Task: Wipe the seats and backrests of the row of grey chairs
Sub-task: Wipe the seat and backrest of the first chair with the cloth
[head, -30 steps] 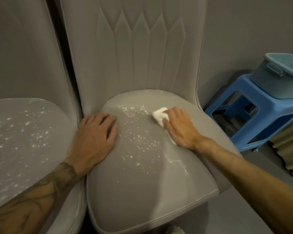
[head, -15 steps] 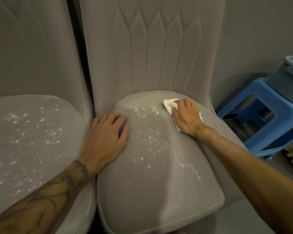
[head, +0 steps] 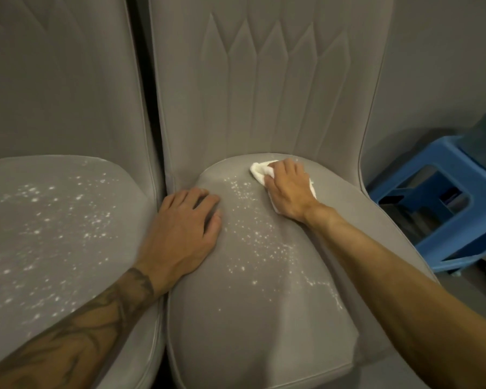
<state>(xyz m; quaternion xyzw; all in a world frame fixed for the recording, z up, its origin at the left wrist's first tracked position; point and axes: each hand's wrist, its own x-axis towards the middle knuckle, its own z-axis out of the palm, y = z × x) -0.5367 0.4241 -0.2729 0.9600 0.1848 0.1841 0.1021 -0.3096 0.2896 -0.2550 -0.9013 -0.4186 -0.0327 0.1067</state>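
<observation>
Right hand (head: 288, 189), fingers curled over white cloth (head: 260, 171), presses at seat (head: 264, 318) rear; left hand (head: 185, 228) spread flat on seat's left edge. We fear strokes smearing specks (head: 253, 237) forward.

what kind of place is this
Likely an indoor seating or waiting area mid-clean: matching padded grey chairs in a row by a grey wall, a white cloth pressed on one seat, a blue plastic stool alongside.

No text, label, brand, number or sign can be read anywhere.
</observation>
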